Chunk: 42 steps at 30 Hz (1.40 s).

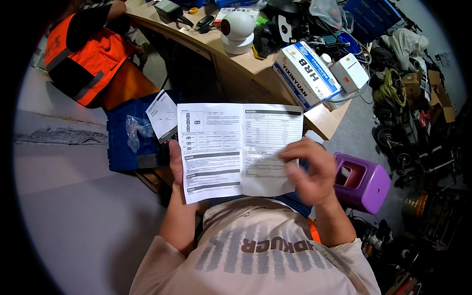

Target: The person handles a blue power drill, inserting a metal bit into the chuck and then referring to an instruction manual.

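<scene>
An unfolded instruction booklet [223,172] with printed text and tables lies spread before my chest. My left hand [175,160] is closed on its left edge, the thumb over the page and the other fingers hidden behind. Over the right page hovers my right hand [313,172], slightly blurred, loosely bent, with a gap between thumb and forefinger and nothing seen in it. Whether it touches the paper I cannot tell. Just beyond my left thumb, a smaller white leaflet [162,115] rests above an open blue case [118,135], which also has a clear plastic bag [137,132] on it.
Ahead stands a wooden desk [196,39] with a white camera [237,32], a blue-and-white box [307,73] and a white device [350,73]. A purple stool [364,182] is at my right, beside piled clutter [408,113]. A person in an orange vest [83,54] is at far left.
</scene>
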Available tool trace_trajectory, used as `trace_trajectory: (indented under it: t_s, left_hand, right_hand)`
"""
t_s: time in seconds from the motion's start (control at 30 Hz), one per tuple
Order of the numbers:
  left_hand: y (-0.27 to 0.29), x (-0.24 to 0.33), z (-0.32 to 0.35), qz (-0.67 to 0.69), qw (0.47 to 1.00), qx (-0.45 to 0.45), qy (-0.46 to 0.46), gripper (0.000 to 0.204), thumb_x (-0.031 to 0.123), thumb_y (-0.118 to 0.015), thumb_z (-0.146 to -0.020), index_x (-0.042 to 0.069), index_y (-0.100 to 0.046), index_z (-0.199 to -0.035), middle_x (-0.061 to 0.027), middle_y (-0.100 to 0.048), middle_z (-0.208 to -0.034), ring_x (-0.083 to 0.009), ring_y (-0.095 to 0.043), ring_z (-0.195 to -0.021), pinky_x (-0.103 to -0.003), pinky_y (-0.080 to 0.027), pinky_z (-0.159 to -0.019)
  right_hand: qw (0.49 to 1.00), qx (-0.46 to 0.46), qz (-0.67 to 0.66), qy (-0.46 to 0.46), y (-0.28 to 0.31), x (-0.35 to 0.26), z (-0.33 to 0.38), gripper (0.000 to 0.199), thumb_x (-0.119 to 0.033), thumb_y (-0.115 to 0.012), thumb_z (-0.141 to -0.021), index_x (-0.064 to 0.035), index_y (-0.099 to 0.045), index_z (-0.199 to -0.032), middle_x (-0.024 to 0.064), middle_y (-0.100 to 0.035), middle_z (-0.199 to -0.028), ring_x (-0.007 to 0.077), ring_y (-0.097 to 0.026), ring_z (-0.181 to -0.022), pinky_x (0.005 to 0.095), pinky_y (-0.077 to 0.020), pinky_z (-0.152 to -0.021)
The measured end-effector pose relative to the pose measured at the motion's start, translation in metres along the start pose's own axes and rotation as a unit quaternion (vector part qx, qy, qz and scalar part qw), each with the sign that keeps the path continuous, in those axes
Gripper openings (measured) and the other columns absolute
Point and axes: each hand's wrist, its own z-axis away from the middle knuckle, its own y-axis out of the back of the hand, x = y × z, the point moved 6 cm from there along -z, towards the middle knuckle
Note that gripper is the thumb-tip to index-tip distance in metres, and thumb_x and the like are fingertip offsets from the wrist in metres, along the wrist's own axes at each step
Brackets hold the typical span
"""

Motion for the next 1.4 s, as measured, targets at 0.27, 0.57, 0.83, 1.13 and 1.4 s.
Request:
trace_trajectory:
  t_s: [0.27,0.57,0.83,1.13,1.4]
  left_hand:
    - [0.002,0.009,0.004,-0.021,1.0,0.011,0.004,0.088,0.058,-0.077,-0.091,0.006,-0.048,-0.156,-0.0229,-0.056,-0.152,-0.0375,-0.06,-0.136,-0.056,-0.057,-0.106]
    - [0.007,0.012,0.011,-0.026,1.0,-0.004,0.005,0.083,0.058,-0.071,-0.096,0.005,-0.048,-0.156,-0.0216,-0.057,-0.152,-0.0353,-0.062,-0.134,-0.052,-0.059,-0.104]
    - [0.008,0.011,0.01,-0.041,0.999,0.005,0.002,0.083,0.058,-0.071,-0.096,0.005,-0.049,-0.156,-0.0214,-0.058,-0.151,-0.0352,-0.063,-0.133,-0.052,-0.06,-0.103]
    - [0.005,0.009,0.01,-0.042,0.999,0.015,0.001,0.081,0.056,-0.072,-0.096,0.004,-0.051,-0.154,-0.0213,-0.06,-0.15,-0.0359,-0.063,-0.133,-0.052,-0.059,-0.103]
    - [-0.007,0.001,0.007,0.014,0.999,-0.033,0.022,0.083,0.057,-0.067,-0.099,0.0,-0.048,-0.156,-0.0282,-0.055,-0.152,-0.0404,-0.06,-0.136,-0.056,-0.056,-0.105]
  right_hand:
    - [0.89,0.247,-0.376,-0.074,0.096,0.069,0.0,0.039,-0.036,-0.053,-0.106,-0.0053,-0.054,-0.081,0.0111,-0.056,-0.076,0.0165,-0.046,-0.063,0.029,-0.0387,-0.058]
    - [0.849,0.278,-0.436,-0.11,0.088,0.11,-0.007,0.044,-0.038,-0.05,-0.11,-0.0079,-0.051,-0.078,0.0073,-0.051,-0.068,0.0176,-0.041,-0.065,0.03,-0.0385,-0.061]
    - [0.86,0.242,-0.431,-0.124,0.087,0.107,-0.007,0.042,-0.036,-0.054,-0.108,-0.007,-0.05,-0.078,0.0088,-0.053,-0.071,0.0165,-0.044,-0.067,0.0285,-0.0395,-0.063]
    - [0.859,0.222,-0.445,-0.12,0.088,0.112,-0.004,0.039,-0.035,-0.056,-0.107,-0.0065,-0.049,-0.08,0.0091,-0.053,-0.074,0.0154,-0.044,-0.068,0.0259,-0.0369,-0.059]
    - [0.857,0.212,-0.449,-0.135,0.088,0.114,-0.001,0.037,-0.033,-0.057,-0.108,-0.0073,-0.046,-0.083,0.0072,-0.049,-0.077,0.0141,-0.042,-0.067,0.0235,-0.0387,-0.06]
